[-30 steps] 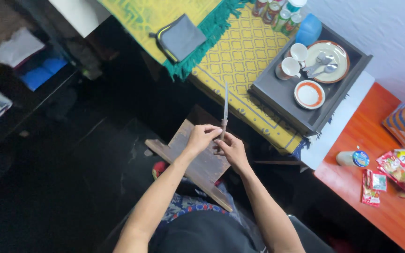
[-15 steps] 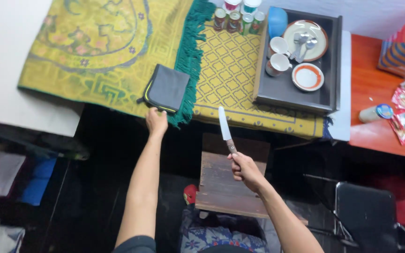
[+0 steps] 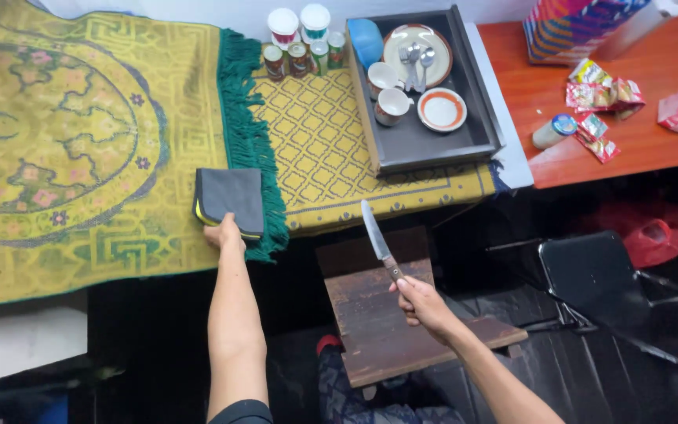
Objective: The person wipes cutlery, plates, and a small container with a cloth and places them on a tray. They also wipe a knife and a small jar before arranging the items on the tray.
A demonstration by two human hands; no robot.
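Note:
My right hand grips the handle of a knife, its blade pointing up and away over a worn wooden board that rests on my lap. My left hand is stretched forward and touches the near edge of a grey pouch with a yellow zip. The pouch lies on a yellow patterned rug with a green fringe. Whether the fingers hold the pouch or only rest on it is not clear.
A dark tray with cups, plates and spoons sits on a yellow cloth, small jars behind it. An orange table at right bears snack packets and a colourful box. A black chair stands at right.
My left hand left the knife and reached out to the grey pouch. The right hand keeps the knife over the board. The view has swung left and forward.

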